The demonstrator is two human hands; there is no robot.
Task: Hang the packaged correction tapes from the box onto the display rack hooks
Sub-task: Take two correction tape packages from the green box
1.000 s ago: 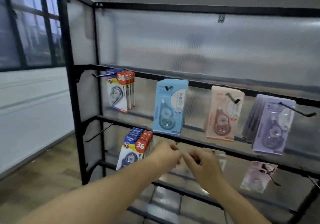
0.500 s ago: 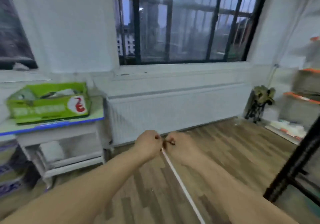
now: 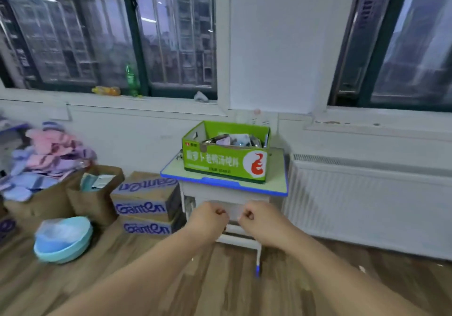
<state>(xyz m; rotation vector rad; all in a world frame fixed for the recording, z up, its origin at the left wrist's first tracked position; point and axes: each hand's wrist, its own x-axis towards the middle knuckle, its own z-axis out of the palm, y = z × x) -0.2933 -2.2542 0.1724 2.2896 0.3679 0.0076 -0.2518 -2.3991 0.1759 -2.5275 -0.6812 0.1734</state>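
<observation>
Correction tapes (image 3: pixel 232 140) in their packets are lying heaped inside an open green cardboard box (image 3: pixel 220 164) with white lettering and a red mark on its front. The box is sitting on a small desk (image 3: pixel 277 181) with a pale top and a blue edge, which is standing against the white wall between two dark-framed windows.

Both bare arms are reaching forward, low in the view, in front of the desk and below the box. The left hand (image 3: pixel 208 220) and the right hand (image 3: pixel 259 220) are hovering near each other but apart, neither one touching the box. Each is showing curled fingers with the thumb tucked against the forefinger. A faint pale patch is showing between them, but it is too blurred, so I cannot tell whether either hand is pinching anything.

A white radiator (image 3: pixel 367 200) is running along the wall to the right of the desk. To the left, two stacked cardboard cartons (image 3: pixel 146 200) with purple print are sitting on the wooden floor (image 3: pixel 220 291), just beside the desk. Further left, brown paper bags (image 3: pixel 95 198) are standing near a pile of pink and purple cloth (image 3: pixel 46 154), and blue basins (image 3: pixel 63 239) are nesting on the floor in front of them. A green bottle (image 3: pixel 130 78) is standing on the windowsill.
</observation>
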